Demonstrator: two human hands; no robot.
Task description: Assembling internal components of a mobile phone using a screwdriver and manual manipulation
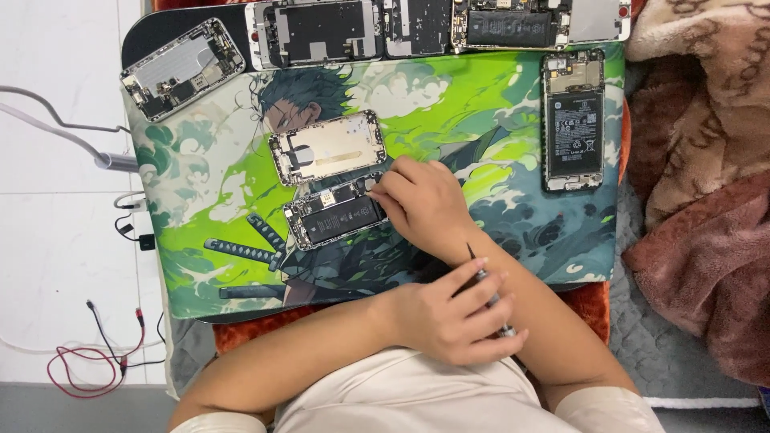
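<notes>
— Green mat (200,184) held what, at its middle?
— An opened phone (333,215), battery up, lying flat just below a bare back shell (326,147). Its long axis ran left to right, with the right end tipped slightly away.
— Why was the right hand (421,200) there?
— Probably steadying it. Bent fingertips lay on that right end, but I couldn't tell whether they pinched it.
— And the left hand (449,321)?
— Closed around a screwdriver (484,282), tip pointing away from the body, apart from the phone.
</notes>
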